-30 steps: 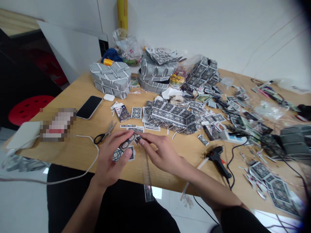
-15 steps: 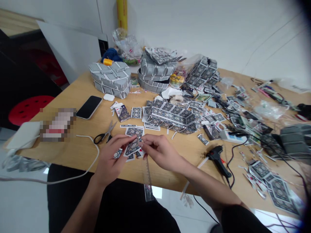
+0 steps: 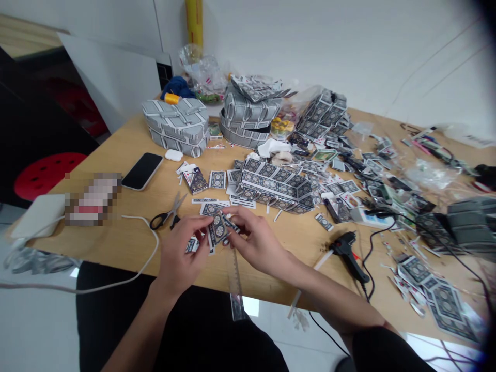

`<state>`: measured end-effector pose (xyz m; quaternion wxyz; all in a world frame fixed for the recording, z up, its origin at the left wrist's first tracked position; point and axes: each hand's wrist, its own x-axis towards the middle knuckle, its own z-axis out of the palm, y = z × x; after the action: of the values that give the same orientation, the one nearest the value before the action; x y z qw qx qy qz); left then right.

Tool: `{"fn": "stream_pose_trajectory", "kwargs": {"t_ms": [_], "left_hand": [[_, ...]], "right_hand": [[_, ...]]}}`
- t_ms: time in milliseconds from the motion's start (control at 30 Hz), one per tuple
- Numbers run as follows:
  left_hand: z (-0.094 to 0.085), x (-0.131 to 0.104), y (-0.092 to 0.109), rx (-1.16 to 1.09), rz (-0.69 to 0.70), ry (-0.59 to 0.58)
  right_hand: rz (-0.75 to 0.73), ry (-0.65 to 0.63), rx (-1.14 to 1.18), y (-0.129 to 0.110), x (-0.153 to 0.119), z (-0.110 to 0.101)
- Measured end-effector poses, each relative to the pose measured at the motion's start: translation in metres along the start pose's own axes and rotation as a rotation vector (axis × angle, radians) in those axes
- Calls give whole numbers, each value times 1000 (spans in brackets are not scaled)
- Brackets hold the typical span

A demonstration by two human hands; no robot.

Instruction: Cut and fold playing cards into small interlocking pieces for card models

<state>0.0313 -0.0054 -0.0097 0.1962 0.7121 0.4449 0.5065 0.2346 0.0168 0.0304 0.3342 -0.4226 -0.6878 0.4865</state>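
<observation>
In the head view, grasping a dark patterned card [image 3: 219,228] just below and left of the frame's centre with both hands. Pinching its left side between thumb and fingers of the left hand [image 3: 180,258], and gripping its right side with thumb and fingers of the right hand [image 3: 259,245]. Showing another patterned face angled at the right hand, but being unable to tell a fold from a separate piece. Holding all this over the counter [image 3: 104,248], with loose cards [image 3: 211,208] lying partly hidden beneath. Seeing a clear ruler [image 3: 234,281] jutting past the near edge at lower centre. Finding black-handled scissors [image 3: 167,214] lying open just left of the hands, and a dark-screened phone [image 3: 142,171] farther toward the left of the frame. Looking past the hands to an open box made of cards [image 3: 275,181] near the middle of the frame. Seeing a grey lidded box [image 3: 176,126] at upper left, bearing an orange spool [image 3: 172,98]. Spotting a black glue gun [image 3: 349,258] at right of centre, and a white power strip [image 3: 370,219] above it. Showing more patterned cards [image 3: 445,305] spreading across the lower right.
</observation>
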Motion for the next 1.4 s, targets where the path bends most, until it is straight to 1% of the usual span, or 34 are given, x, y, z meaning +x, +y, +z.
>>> {"fn": "stream_pose_trajectory", "kwargs": {"t_ms": [133, 267, 367, 433, 533, 633, 733, 800, 933, 1067, 1133, 1233, 1300, 1400], "left_hand": [[-1, 3, 5, 27, -18, -25], [1, 0, 2, 6, -30, 0], [5, -4, -1, -3, -113, 29], [8, -8, -3, -20, -186, 40], [12, -12, -5, -52, -264, 83], [12, -14, -7, -80, -253, 102], [11, -13, -6, -110, -172, 66], [9, -11, -5, -113, -141, 33], [5, -8, 0, -110, -153, -32], [3, -6, 4, -143, -143, -88], [3, -5, 6, -163, -134, -93], [2, -3, 9, -122, -89, -90], [1, -2, 10, -87, -58, -105], [0, -1, 11, -85, -59, -134]], "right_hand": [[-21, 79, -18, 2, -1, 3], [-100, 190, -106, 4, -1, 2], [-139, 248, -177, 3, 0, 0], [-168, 261, -191, 2, 0, 0], [-183, 251, -151, 1, 1, -1], [-190, 240, -97, 1, 2, -1], [-197, 244, -95, 1, 1, -2], [-220, 240, -122, -1, 1, -3], [-281, 208, -193, -3, 1, -4], [-362, 121, -153, -2, 2, -4], [-342, 98, -130, -1, 2, -3], [-303, 106, -134, -1, 1, -4], [-319, 91, -146, 0, 1, -4], [-345, 57, -150, 1, 1, -5]]}}
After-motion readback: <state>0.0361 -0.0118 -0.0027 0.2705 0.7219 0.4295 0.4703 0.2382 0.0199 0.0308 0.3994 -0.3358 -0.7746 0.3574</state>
